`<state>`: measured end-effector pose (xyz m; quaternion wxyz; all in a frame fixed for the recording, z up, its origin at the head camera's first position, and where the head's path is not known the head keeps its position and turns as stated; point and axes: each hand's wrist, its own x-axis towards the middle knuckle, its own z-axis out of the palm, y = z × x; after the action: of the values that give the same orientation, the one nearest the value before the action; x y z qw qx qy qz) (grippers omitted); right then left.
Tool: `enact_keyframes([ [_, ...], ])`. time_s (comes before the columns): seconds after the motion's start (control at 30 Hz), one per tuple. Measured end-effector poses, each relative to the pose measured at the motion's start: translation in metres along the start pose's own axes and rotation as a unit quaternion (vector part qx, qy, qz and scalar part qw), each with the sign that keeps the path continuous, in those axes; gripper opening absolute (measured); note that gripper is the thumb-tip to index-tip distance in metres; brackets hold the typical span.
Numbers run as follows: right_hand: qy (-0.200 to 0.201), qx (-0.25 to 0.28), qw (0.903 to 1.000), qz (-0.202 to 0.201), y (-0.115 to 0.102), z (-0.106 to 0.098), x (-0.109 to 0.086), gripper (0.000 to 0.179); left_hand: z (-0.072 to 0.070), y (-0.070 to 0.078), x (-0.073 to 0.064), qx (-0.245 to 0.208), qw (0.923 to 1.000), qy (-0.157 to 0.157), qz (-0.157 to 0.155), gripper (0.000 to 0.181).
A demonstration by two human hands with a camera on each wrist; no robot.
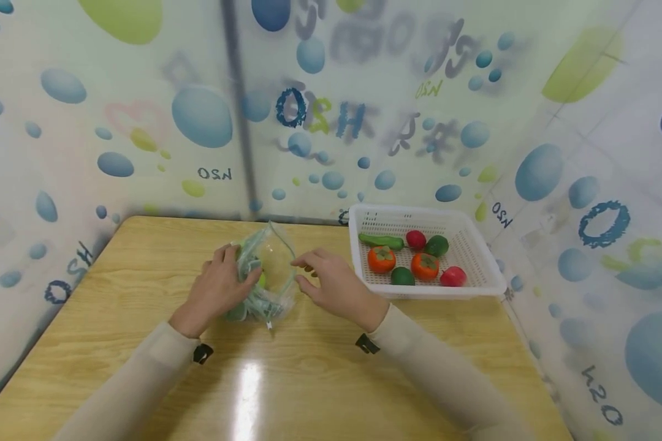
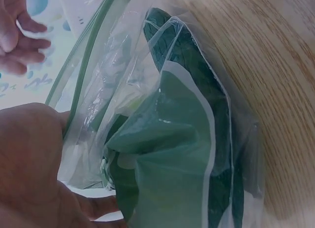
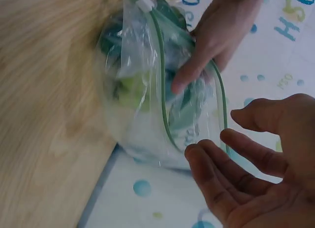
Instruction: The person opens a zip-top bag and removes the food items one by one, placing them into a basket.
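A clear zip bag [image 1: 280,263] with a green zip edge and green printed panel stands open on the table. My left hand [image 1: 216,285] grips its left side, with the thumb inside the mouth and the fingers outside. In the right wrist view, a white slider [image 3: 145,4] sits at one end of the zip. Through the film show a long dark green vegetable [image 2: 189,53], perhaps a cucumber, and a yellow-green item [image 3: 135,90] of unclear kind. At the mouth's right edge is my right hand [image 1: 336,285], fingers loosely bent, thumb apart; whether its fingertips touch the film is unclear.
A white perforated basket [image 1: 436,293] stands at the back right of the wooden table [image 1: 309,392]. Inside are orange persimmons [image 1: 381,260], a long green pepper [image 1: 382,241], red round items [image 1: 453,276] and dark green round items [image 1: 403,276]. Patterned curtains [image 1: 331,153] surround the table.
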<state>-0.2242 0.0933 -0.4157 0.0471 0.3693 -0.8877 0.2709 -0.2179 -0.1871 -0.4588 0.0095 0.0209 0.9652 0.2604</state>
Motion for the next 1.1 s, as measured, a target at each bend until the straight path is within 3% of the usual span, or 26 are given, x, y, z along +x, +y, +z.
enact_keyframes([
  [0.13,-0.018,0.011,0.9993,-0.032,-0.008,0.018,0.016,0.032,0.001,-0.002,0.002,0.003,1.0000,-0.002,0.002,0.091],
  [0.33,-0.044,-0.011,0.9980,-0.044,-0.009,0.037,0.038,0.033,0.001,-0.003,0.002,-0.001,1.0000,-0.001,-0.002,0.090],
  [0.8,-0.085,-0.085,0.9927,-0.012,0.000,0.056,0.068,0.042,-0.001,-0.005,0.000,-0.013,0.9999,-0.001,0.002,0.081],
  [1.1,-0.102,-0.093,0.9904,0.010,0.012,0.070,0.081,0.049,-0.002,-0.005,0.004,-0.022,0.9997,-0.002,0.009,0.076],
])
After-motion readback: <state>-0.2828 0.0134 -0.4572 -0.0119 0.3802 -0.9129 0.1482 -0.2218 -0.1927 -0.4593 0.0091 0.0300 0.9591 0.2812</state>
